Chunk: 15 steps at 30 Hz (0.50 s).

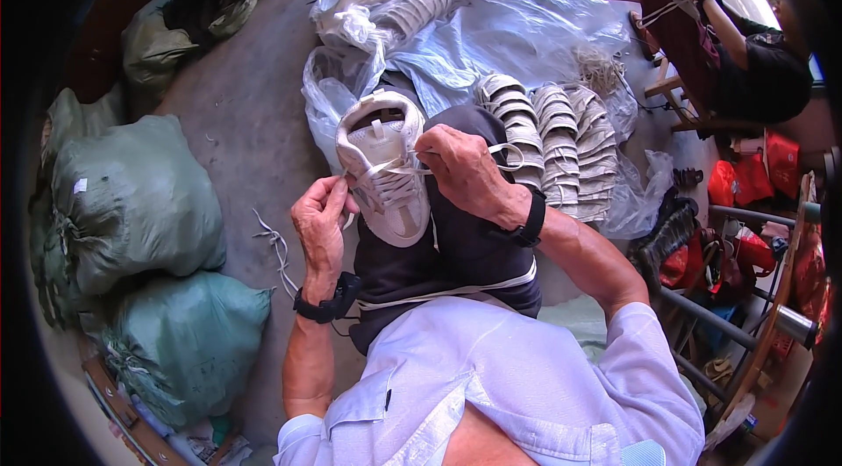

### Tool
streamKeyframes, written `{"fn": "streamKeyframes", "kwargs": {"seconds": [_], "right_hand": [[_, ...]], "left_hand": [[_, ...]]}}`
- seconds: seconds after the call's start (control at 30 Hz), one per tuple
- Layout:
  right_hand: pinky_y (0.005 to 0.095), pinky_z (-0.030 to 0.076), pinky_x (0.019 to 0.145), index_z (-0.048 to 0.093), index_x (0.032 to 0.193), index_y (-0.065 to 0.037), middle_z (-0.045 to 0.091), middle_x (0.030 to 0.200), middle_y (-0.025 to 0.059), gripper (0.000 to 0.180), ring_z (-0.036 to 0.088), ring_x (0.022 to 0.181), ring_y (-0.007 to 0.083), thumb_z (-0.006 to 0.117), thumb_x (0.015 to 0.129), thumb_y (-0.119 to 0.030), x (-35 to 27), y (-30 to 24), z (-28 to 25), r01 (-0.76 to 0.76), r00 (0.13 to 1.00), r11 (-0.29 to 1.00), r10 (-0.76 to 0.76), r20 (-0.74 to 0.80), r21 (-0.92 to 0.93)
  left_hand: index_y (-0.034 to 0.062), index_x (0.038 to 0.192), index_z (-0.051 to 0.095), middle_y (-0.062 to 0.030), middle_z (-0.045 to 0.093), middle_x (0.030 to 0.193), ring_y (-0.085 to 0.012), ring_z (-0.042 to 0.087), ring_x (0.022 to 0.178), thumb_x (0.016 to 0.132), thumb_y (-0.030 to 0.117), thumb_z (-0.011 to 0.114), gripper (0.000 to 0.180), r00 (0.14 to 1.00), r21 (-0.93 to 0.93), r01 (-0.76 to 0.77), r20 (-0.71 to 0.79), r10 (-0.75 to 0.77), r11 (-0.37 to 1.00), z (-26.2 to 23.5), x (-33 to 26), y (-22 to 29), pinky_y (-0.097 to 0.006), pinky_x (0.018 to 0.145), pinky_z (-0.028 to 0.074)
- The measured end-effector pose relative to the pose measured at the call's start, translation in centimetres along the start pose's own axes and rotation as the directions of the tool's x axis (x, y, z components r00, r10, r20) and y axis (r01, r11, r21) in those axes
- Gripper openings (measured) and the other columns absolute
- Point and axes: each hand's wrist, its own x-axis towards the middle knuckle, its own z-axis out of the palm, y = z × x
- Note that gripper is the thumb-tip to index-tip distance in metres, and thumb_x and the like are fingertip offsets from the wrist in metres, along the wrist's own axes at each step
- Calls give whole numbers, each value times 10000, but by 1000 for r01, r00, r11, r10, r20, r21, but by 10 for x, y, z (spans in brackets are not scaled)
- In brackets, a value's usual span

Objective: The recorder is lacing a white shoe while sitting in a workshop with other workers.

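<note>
A white and beige sneaker (379, 137) rests on my dark-trousered lap, its toe pointing toward me and its opening facing up. White shoelace (396, 169) runs through its eyelets and crosses over the tongue. At the shoe's left side, my left hand (321, 218) pinches one stretch of the lace between thumb and fingers. Over the shoe's right edge, my right hand (467, 169) grips another stretch, and a loop of it sticks out to the right past the knuckles. Both hands wear black wristbands.
Rows of stacked pale shoe pieces (558, 146) lie right of my knees. Clear plastic sheeting (526, 5) spreads beyond. Full green sacks (140, 198) stand at left; loose laces (279, 251) lie on the floor. A seated person (745, 53) handles a shoe at far right, above a rack (710, 321).
</note>
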Motion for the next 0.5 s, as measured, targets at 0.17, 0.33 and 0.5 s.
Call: {"fn": "streamKeyframes", "kwargs": {"seconds": [0.17,0.33,0.5], "right_hand": [[406,500,610,551,961,3,608,778,181,162,641,697,355,621,824,54,4,-7,0,-38,999,994,40,-22,100],[362,508,624,525,960,31,644,764,213,159,667,668,299,585,814,54,18,-11,14,-254,951,898,300,-76,360],[339,508,637,535,964,20,657,777,156,191,667,709,232,656,819,47,12,-8,10,-244,968,951,250,-11,191]], "left_hand": [[-13,981,696,16,601,647,-4,400,520,973,125,606,164,1000,44,-25,-7,26,999,1,-1,0,-187,484,267],[-6,954,698,23,605,648,-2,421,540,975,126,601,166,997,159,-82,6,83,984,-2,-2,0,-191,503,286],[-1,926,677,14,598,662,-42,498,601,979,130,585,169,978,311,-206,107,181,928,1,-1,4,-203,552,356]]}}
